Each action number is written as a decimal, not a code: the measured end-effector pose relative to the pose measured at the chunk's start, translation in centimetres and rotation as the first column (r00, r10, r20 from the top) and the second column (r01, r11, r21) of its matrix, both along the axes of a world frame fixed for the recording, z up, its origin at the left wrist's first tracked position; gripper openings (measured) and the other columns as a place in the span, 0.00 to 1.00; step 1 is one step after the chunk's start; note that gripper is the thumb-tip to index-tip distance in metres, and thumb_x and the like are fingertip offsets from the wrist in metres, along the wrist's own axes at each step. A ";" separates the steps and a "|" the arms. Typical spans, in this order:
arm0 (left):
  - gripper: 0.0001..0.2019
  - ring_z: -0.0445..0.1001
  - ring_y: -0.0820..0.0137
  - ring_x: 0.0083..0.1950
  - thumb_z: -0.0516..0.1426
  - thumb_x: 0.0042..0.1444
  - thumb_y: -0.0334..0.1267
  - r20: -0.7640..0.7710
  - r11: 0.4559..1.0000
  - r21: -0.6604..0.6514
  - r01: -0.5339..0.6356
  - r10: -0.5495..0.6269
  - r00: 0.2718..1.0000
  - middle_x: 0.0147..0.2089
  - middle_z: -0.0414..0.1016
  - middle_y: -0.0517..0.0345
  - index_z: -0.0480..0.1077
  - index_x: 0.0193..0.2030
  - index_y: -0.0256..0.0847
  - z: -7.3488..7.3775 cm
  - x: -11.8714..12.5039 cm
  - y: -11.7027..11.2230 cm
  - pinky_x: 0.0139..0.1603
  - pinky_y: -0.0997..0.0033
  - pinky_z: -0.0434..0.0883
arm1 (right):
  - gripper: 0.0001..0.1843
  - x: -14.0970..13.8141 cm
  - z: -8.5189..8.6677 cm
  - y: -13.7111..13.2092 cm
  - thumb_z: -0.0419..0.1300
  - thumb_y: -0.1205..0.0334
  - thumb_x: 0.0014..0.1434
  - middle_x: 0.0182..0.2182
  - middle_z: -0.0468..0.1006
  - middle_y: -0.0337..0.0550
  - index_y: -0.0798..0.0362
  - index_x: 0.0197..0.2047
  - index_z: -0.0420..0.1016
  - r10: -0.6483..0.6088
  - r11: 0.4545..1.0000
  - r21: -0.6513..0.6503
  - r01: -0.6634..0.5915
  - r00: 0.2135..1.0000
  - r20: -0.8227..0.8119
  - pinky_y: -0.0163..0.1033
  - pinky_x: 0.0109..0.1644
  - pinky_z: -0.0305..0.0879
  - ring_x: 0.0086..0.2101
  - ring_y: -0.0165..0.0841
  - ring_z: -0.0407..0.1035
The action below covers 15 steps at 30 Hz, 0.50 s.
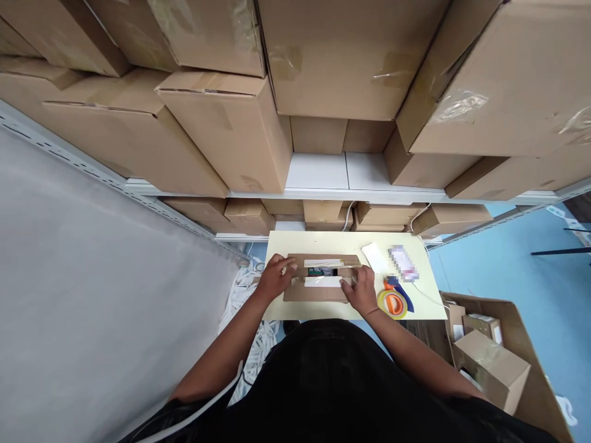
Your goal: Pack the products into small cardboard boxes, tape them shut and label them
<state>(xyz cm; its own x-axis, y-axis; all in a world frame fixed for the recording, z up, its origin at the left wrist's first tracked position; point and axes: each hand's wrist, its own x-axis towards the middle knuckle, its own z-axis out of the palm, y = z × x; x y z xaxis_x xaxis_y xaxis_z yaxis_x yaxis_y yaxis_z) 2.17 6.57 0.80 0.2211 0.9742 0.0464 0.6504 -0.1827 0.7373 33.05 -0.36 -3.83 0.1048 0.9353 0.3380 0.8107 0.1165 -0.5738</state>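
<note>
A small cardboard box (295, 295) lies in front of me on a pale yellow table (429, 295). Its top flaps stand partly apart, and through the gap between them some dark and greenish contents show, too small to name. White labels (323, 282) run along both flap edges. My left hand (276, 278) grips the left end of the box, fingers bent over the flap. At the opposite end, my right hand (362, 290) has its fingers closed on the flaps. Just right of that hand lies an orange and blue tape dispenser (394, 301) with a roll of clear yellowish tape.
Behind the table stands a shelf (323, 172) stacked with cardboard boxes (221, 129). A white sheet (375, 258) and a blurred-out flat object (403, 263) lie on the table. A large open carton (512, 314) holding boxes is at right; paper strips (240, 295) cover the floor at left.
</note>
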 end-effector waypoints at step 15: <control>0.12 0.74 0.54 0.46 0.53 0.63 0.31 -0.625 0.972 -0.044 0.229 -0.206 0.753 0.45 0.74 0.41 0.78 0.43 0.35 2.1 3.9 -1.2 0.45 0.58 0.70 | 0.31 15.4 -2.0 -5.0 0.58 0.54 0.59 0.58 0.68 0.62 0.57 0.63 0.64 -0.296 0.568 -0.654 0.499 0.866 0.403 0.54 0.56 0.66 0.58 0.54 0.65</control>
